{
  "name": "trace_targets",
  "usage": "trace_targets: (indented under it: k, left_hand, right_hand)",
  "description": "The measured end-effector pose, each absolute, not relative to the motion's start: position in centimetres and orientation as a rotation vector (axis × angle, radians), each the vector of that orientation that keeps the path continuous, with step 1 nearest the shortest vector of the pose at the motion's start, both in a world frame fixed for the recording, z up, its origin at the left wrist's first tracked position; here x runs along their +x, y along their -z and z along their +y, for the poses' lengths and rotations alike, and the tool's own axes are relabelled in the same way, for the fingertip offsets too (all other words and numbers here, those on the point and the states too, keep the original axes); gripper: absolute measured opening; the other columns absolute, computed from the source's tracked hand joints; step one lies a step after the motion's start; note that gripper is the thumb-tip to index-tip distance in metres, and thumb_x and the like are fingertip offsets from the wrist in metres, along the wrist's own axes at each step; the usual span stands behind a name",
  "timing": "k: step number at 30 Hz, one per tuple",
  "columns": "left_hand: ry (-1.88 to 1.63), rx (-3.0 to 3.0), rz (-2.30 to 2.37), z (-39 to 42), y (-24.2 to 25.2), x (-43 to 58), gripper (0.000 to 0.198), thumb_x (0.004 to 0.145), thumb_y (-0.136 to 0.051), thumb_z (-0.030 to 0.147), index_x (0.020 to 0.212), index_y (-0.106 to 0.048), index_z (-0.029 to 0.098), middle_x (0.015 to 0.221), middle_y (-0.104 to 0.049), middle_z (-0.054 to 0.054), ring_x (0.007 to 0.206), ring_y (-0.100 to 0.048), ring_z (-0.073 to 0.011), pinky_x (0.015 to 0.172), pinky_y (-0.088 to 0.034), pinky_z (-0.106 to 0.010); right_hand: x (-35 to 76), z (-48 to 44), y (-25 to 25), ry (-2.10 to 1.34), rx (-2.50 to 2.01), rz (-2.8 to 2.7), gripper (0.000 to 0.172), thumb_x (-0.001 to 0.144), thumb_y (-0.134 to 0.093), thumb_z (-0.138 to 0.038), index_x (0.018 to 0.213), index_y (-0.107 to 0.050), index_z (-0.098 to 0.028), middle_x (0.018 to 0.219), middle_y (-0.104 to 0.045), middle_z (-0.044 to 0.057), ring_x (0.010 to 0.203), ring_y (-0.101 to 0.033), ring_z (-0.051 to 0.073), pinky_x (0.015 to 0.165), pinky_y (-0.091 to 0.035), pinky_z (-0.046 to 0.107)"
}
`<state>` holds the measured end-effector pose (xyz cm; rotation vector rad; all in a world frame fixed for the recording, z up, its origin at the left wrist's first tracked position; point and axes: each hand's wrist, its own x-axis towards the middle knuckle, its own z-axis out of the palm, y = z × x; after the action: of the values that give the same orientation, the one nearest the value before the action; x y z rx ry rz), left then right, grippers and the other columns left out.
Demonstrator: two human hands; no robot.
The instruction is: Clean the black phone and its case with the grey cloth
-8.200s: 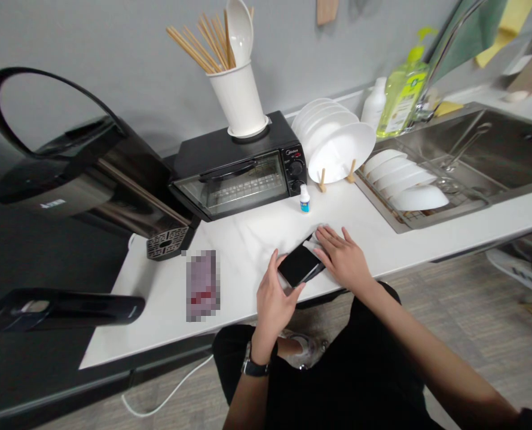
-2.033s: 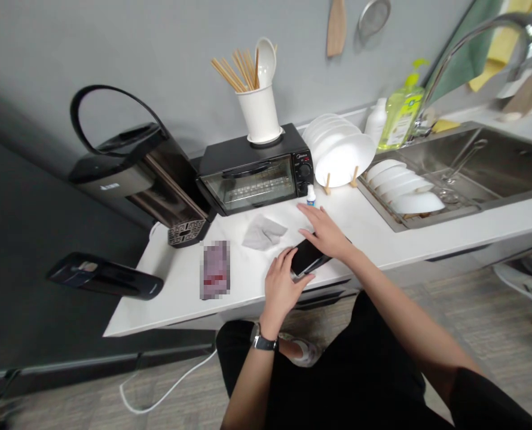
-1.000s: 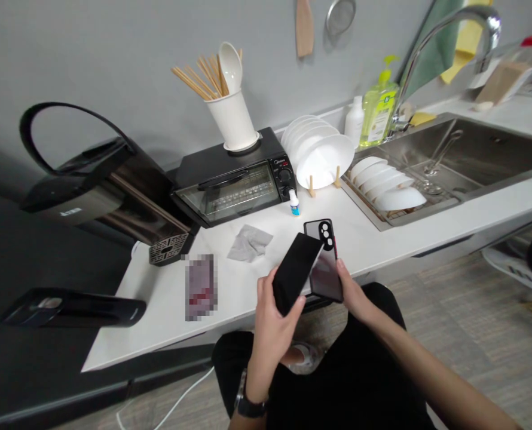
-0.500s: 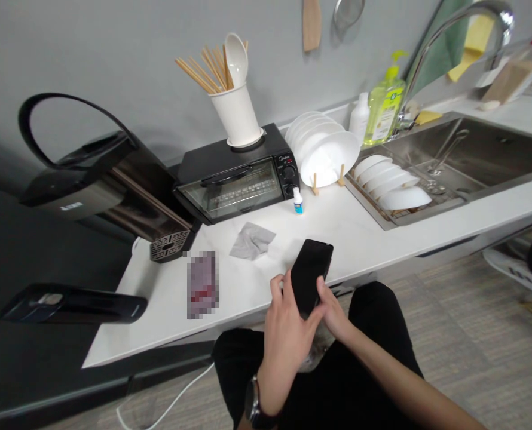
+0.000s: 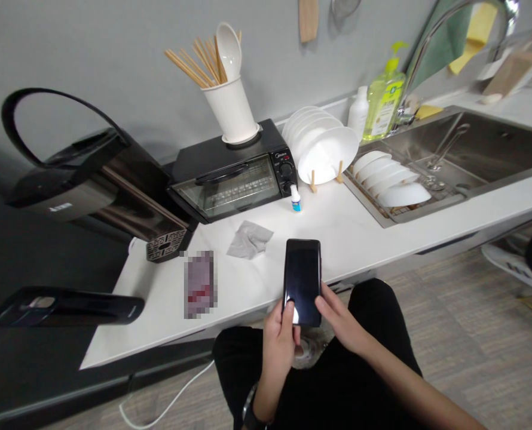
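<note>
A black smartphone (image 5: 302, 276) is held screen up over the counter's front edge, its dark glass catching a bright reflection near the bottom. My left hand (image 5: 280, 341) grips its lower left, thumb on the front and fingers underneath. Along the lower right edge, my right hand (image 5: 343, 322) holds the phone too, with the fingers behind it partly hidden. A crumpled grey cloth (image 5: 250, 240) lies on the counter beyond the phone. Near the toaster oven stands a small white bottle with a blue label (image 5: 295, 200). Further left is a flat pixelated item (image 5: 199, 285).
Behind the white counter (image 5: 243, 286) are a toaster oven (image 5: 234, 179) with a utensil cup (image 5: 232, 110) on it and a rack of plates (image 5: 322, 155). A black drinks machine (image 5: 122, 179) stands left. The sink (image 5: 485, 143) with bowls (image 5: 403, 196) is right.
The smartphone has turned from a tilt to nearly upright in view, showing its screen. My left hand has shifted down to its lower left; my right hand stays at its right edge.
</note>
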<state>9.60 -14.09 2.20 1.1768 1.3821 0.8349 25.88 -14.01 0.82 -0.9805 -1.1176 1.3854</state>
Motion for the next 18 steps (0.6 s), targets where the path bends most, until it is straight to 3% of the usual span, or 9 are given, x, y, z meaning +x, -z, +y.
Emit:
trace_targets:
  k: [4, 7, 10, 13, 18]
  left_hand:
    - [-0.873, 1.116, 1.417, -14.0, -1.9, 9.2, 0.067, 0.089, -0.046, 0.085, 0.081, -0.061, 0.019, 0.046, -0.044, 0.007, 0.041, -0.039, -0.0093, 0.044, -0.033, -0.02]
    - [-0.814, 1.103, 1.356, -14.1, -1.6, 9.0, 0.068, 0.089, -0.046, 0.084, 0.1, -0.065, 0.019, 0.048, -0.046, 0.007, 0.043, -0.043, -0.0109, 0.045, -0.034, -0.02]
    - [-0.755, 1.127, 1.327, -14.3, -1.2, 8.8, 0.07, 0.092, -0.046, 0.08, 0.118, -0.062, 0.018, 0.048, -0.04, 0.01, 0.041, -0.037, -0.01, 0.042, -0.028, -0.02]
    - [-0.73, 1.195, 1.33, -14.5, -1.2, 8.3, 0.064, 0.098, -0.042, 0.072, 0.124, -0.061, 0.017, 0.051, -0.038, 0.01, 0.041, -0.036, -0.0099, 0.043, -0.028, -0.02]
    - [-0.661, 1.539, 1.329, -14.8, -2.4, 6.4, 0.043, 0.105, -0.041, 0.053, 0.107, -0.068, 0.019, 0.055, -0.048, 0.005, 0.049, -0.047, -0.0123, 0.054, -0.036, -0.024]
  right_hand:
    - [26.2, -14.9, -0.8, -1.539, -0.9, -1.175, 0.058, 0.097, -0.069, -0.046, 0.15, -0.05, -0.033, 0.13, -0.071, 0.005, 0.111, -0.071, 0.024, 0.104, -0.054, 0.041]
    - [26.1, -15.5, -0.2, -1.649, -0.912, -1.071, 0.057, 0.097, -0.069, -0.047, 0.148, -0.051, -0.029, 0.11, -0.077, 0.005, 0.09, -0.076, 0.023, 0.09, -0.06, 0.039]
    - [26.2, -15.7, 0.0, -1.675, -0.95, -1.03, 0.059, 0.093, -0.072, -0.05, 0.145, -0.055, -0.028, 0.102, -0.077, 0.004, 0.079, -0.076, 0.023, 0.078, -0.061, 0.036]
    - [27.1, -14.7, -0.6, -1.586, -0.983, -1.101, 0.051, 0.095, -0.07, -0.051, 0.139, -0.061, -0.027, 0.104, -0.076, 0.004, 0.087, -0.073, 0.024, 0.084, -0.059, 0.037]
    - [29.5, -9.6, -3.0, -1.24, -1.138, -1.164, 0.041, 0.094, -0.069, -0.056, 0.119, -0.072, -0.024, 0.109, -0.075, 0.005, 0.104, -0.067, 0.025, 0.093, -0.053, 0.035]
